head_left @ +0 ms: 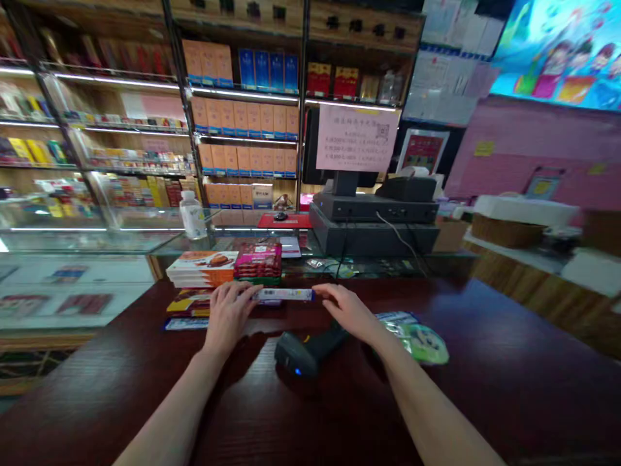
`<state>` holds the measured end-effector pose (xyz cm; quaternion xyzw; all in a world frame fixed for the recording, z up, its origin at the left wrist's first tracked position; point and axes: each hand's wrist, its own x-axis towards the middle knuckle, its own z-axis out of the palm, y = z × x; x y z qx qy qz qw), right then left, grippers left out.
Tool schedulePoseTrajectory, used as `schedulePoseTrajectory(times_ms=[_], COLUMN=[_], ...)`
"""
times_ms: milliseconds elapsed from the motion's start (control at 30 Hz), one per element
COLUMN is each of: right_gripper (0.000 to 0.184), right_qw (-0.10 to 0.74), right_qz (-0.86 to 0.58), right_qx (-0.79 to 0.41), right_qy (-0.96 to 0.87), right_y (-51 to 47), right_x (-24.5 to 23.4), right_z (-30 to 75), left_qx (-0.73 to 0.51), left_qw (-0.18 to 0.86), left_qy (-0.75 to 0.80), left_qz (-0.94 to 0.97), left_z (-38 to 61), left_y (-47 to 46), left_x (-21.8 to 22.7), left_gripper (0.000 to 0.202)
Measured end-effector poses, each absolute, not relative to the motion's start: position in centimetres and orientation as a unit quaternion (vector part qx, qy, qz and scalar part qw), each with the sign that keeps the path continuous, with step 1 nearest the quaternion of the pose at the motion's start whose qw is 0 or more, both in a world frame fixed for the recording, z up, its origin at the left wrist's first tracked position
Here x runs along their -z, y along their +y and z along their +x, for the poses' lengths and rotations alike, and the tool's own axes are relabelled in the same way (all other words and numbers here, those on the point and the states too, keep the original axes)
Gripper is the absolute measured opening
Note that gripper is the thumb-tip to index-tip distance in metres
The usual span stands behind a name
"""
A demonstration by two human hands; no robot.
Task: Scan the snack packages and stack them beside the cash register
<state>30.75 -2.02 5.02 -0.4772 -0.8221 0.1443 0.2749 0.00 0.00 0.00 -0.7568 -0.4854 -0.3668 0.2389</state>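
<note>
A slim white-and-blue packet [286, 294] with a barcode on its narrow side is held level above the dark counter, beside the stacked goods. My left hand [229, 316] grips its left end between thumb and fingers. At the packet's right end, the fingertips of my right hand [343, 309] press against it. Below and between my hands lies a black barcode scanner [303, 355] with a lit blue light; my right hand partly covers its handle. A green snack bag [421, 343] lies partly under my right forearm.
White-and-orange boxes [204, 264] and red-and-pink packets [257, 260] are stacked behind my left hand, with yellow packets [182, 304] below. A white bottle [192, 215] stands on the glass case. Behind the counter sit a cash drawer [371, 230] and a monitor with a pink notice [356, 139].
</note>
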Motion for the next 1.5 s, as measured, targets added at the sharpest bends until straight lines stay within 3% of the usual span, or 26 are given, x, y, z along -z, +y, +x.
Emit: schedulePoseTrajectory(times_ms=[133, 333, 800, 1100, 1500], right_gripper=[0.062, 0.074, 0.067, 0.053, 0.050], right_qw=[0.179, 0.119, 0.203, 0.233, 0.228], right_qz=[-0.434, -0.389, -0.355, -0.381, -0.390], right_qx=[-0.154, -0.203, -0.160, -0.155, -0.165], right_qy=[-0.869, -0.891, -0.899, -0.881, -0.877], right_y=[-3.3, -5.6, -5.2, -3.8, -3.6], right_x=[-5.3, -4.2, -1.0, -2.7, -4.3], right_z=[32.4, 32.7, 31.4, 30.8, 30.2], left_qx=[0.378, 0.388, 0.389, 0.393, 0.401], left_qw=[0.241, 0.245, 0.255, 0.251, 0.243], left_qy=[-0.504, -0.509, -0.514, -0.518, -0.526], left_qz=[-0.738, -0.729, -0.721, -0.717, -0.710], left_z=[-0.3, -0.4, -0.9, -0.9, -1.0], left_y=[-0.1, -0.2, 0.1, 0.1, 0.2], left_x=[-0.5, -0.7, -0.3, -0.2, -0.2], left_gripper=[0.031, 0.031, 0.031, 0.031, 0.032])
